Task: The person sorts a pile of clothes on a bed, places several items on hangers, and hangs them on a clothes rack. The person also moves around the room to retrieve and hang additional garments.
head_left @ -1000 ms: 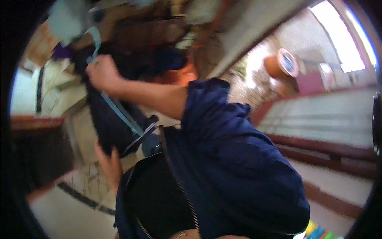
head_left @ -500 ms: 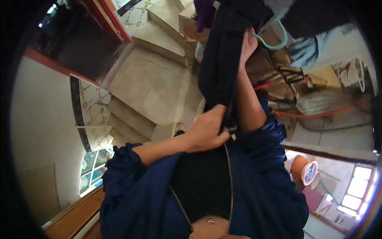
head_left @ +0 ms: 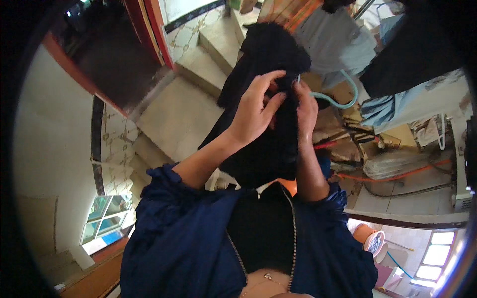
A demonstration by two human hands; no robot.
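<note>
A black garment (head_left: 258, 134) hangs in front of me, spread from the far middle down toward my chest. My right hand (head_left: 305, 107) is closed at its right edge, gripping a light teal hanger (head_left: 355, 94) whose curved hook sticks out to the right. A small pale bit of the hanger shows above the thumb. My left hand (head_left: 253, 107) lies against the middle of the garment, index finger and thumb apart, other fingers partly hidden behind them. Which kind of garment it is cannot be made out.
Stone steps (head_left: 213, 49) and a landing lie at the far left, beside a red-framed doorway (head_left: 164, 35). Clothes hang at right, including a black one (head_left: 402, 64) and a light blue one (head_left: 380, 107). Below them are a plastic-wrapped bundle (head_left: 397, 166) and an orange hose (head_left: 365, 176).
My left hand has moved up and away from my body onto the garment's middle, opening its fingers. The right hand has come lower, and the garment is spread wider.
</note>
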